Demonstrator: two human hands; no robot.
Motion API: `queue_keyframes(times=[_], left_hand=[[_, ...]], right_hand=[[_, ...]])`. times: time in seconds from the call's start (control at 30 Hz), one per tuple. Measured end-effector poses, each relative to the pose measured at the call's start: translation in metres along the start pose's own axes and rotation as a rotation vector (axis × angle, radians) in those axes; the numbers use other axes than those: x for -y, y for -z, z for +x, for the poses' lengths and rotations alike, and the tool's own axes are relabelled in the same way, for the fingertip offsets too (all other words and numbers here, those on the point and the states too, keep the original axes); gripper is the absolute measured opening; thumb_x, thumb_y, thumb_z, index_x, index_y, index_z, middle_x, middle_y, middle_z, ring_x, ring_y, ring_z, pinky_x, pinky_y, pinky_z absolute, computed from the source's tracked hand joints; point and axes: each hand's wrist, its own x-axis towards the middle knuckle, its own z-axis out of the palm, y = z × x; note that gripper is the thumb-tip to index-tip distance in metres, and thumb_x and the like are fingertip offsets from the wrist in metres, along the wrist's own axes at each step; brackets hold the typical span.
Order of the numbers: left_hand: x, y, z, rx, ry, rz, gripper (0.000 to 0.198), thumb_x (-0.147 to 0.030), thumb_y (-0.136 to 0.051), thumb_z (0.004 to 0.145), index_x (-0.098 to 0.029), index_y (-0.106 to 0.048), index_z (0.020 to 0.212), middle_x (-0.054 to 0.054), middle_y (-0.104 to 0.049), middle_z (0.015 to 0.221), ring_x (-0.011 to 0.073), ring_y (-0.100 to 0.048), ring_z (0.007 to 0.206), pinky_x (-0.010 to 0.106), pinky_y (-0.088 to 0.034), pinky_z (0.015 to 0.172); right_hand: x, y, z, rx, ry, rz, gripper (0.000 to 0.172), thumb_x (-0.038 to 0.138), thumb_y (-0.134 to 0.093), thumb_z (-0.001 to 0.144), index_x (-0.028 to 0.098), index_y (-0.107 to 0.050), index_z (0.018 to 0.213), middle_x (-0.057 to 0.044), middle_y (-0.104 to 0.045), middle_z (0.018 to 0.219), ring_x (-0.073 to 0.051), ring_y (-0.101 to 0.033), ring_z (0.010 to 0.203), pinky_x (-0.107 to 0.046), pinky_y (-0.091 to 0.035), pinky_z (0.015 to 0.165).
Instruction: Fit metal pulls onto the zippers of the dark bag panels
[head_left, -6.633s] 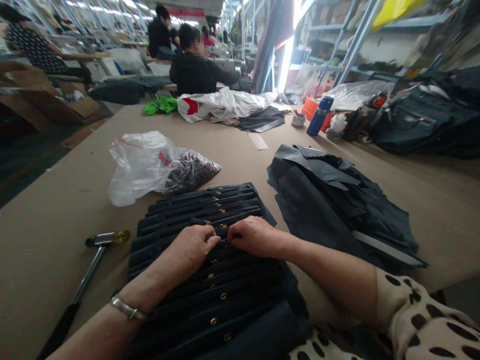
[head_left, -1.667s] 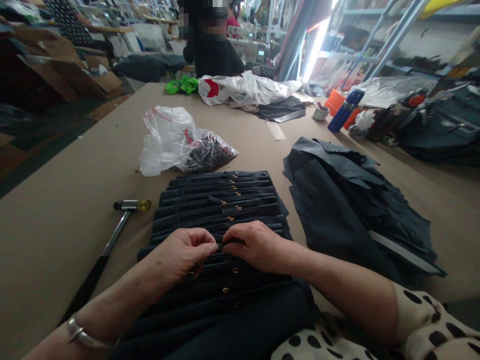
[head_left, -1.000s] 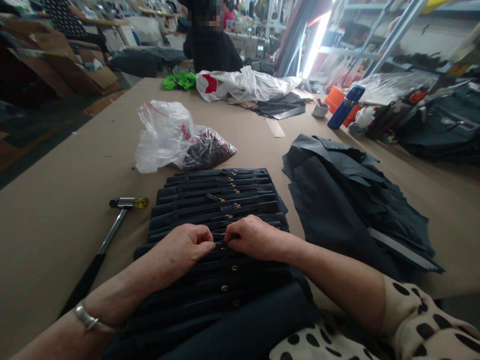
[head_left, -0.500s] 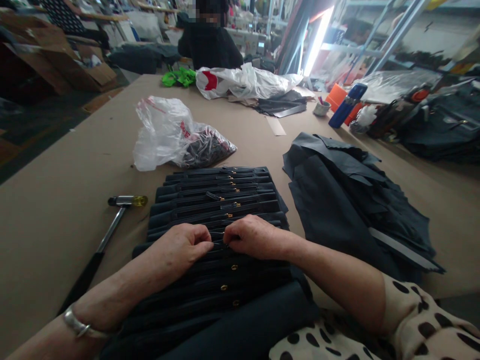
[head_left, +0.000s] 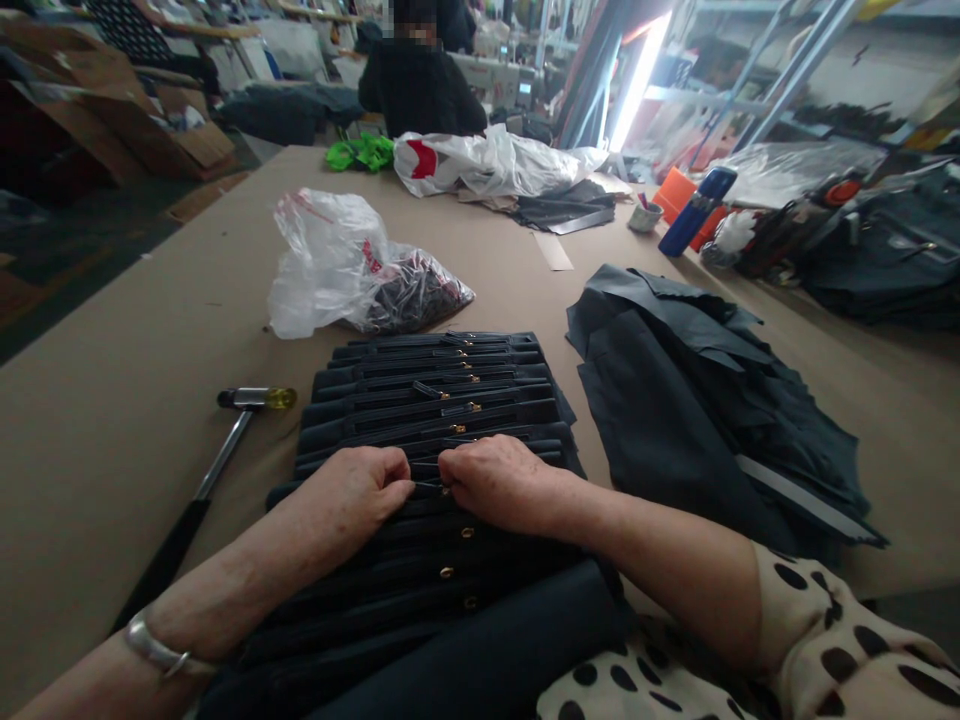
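Overlapping dark zippered pieces (head_left: 427, 400) lie in a row before me, with gold zipper sliders along the middle. Several of the upper sliders carry thin dark pull strips; the lower ones show bare gold rings (head_left: 467, 533). My left hand (head_left: 367, 485) pinches the end of a thin dark strip (head_left: 427, 487) over one of the middle pieces. Just to its right, my right hand (head_left: 495, 485) is closed at the strip's other end, by a zipper slider. Its fingers cover most of that slider.
A hammer (head_left: 217, 465) with a yellow tip lies at the left. Beyond the pieces sits a clear plastic bag (head_left: 330, 265) of dark small items. Dark cut fabric (head_left: 690, 410) is piled at the right. A person (head_left: 420, 85) sits at the far side.
Both hands have shifted slightly left, the left one a little more, so the gap between them is wider. More of the thin strip shows between the fingers.
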Motion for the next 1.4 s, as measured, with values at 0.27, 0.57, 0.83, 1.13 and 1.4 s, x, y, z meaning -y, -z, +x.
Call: queue_keyframes(times=[0.27,0.57,0.83,1.13,1.4], left_hand=[[-0.002,0.002,-0.011,-0.057,0.109,-0.570,0.031,-0.050,-0.058,0.072,-0.020,-0.061,0.072,-0.006,-0.048,0.046,0.0099,-0.045,0.043,0.021,-0.032,0.043],[-0.031,-0.007,-0.018,-0.090,0.191,-1.298,0.031,-0.046,-0.063,0.073,-0.016,-0.062,0.080,0.001,-0.063,0.066,0.0107,-0.056,0.054,0.020,-0.047,0.049],[-0.030,-0.021,-0.021,-0.038,0.229,-1.306,0.029,-0.046,-0.058,0.077,-0.017,-0.059,0.072,-0.002,-0.056,0.058,0.0079,-0.051,0.049,0.015,-0.042,0.041],[-0.018,-0.025,-0.026,0.147,0.225,-1.226,0.038,-0.055,-0.057,0.074,-0.019,-0.049,0.075,-0.007,-0.042,0.053,0.0041,-0.037,0.038,0.012,-0.017,0.029],[-0.010,-0.025,-0.033,0.333,0.247,-1.109,0.033,-0.049,-0.061,0.074,-0.019,-0.047,0.071,-0.008,-0.046,0.049,0.0048,-0.041,0.036,0.013,-0.018,0.030]], right_hand=[[0.005,0.016,-0.005,-0.171,0.065,0.321,0.011,0.019,-0.050,0.083,0.020,-0.061,0.087,0.001,-0.062,0.076,-0.010,-0.055,0.067,-0.020,-0.038,0.062],[0.036,0.017,-0.005,-0.443,0.396,0.161,0.029,0.040,-0.053,0.086,0.015,-0.060,0.101,-0.008,-0.062,0.100,-0.018,-0.054,0.099,-0.029,-0.041,0.088],[0.027,0.017,-0.007,-0.277,0.348,0.482,0.016,0.033,-0.059,0.083,0.017,-0.062,0.088,-0.002,-0.065,0.091,-0.012,-0.060,0.087,-0.020,-0.044,0.077],[0.016,0.010,-0.013,-0.336,0.046,0.760,0.016,0.012,-0.052,0.077,0.014,-0.063,0.089,0.002,-0.063,0.070,-0.007,-0.054,0.060,-0.016,-0.043,0.058],[0.006,0.007,-0.029,-0.306,0.133,0.645,0.026,0.008,-0.048,0.078,0.016,-0.065,0.096,0.000,-0.066,0.081,-0.008,-0.059,0.072,-0.018,-0.044,0.070]])
